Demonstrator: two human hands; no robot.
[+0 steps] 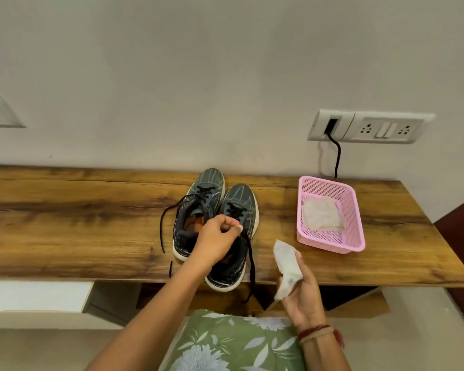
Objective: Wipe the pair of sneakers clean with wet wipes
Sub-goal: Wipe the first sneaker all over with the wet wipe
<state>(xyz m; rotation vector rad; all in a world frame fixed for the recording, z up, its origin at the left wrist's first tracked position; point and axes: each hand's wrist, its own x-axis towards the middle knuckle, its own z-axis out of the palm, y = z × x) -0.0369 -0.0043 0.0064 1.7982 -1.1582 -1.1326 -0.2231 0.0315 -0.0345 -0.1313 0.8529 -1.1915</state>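
Shoelace (252, 266) in left hand (217, 241), wipe (287, 266) in right hand (303, 295)

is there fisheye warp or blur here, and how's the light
Head view: wide-angle warp bows the wooden shelf and tilts the socket panel. The light is soft and even, with only a faint shadow beside the black cable. The left hand pinching a lace looks slightly soft. The sneakers, pink basket and the wipe in the right hand read clearly.
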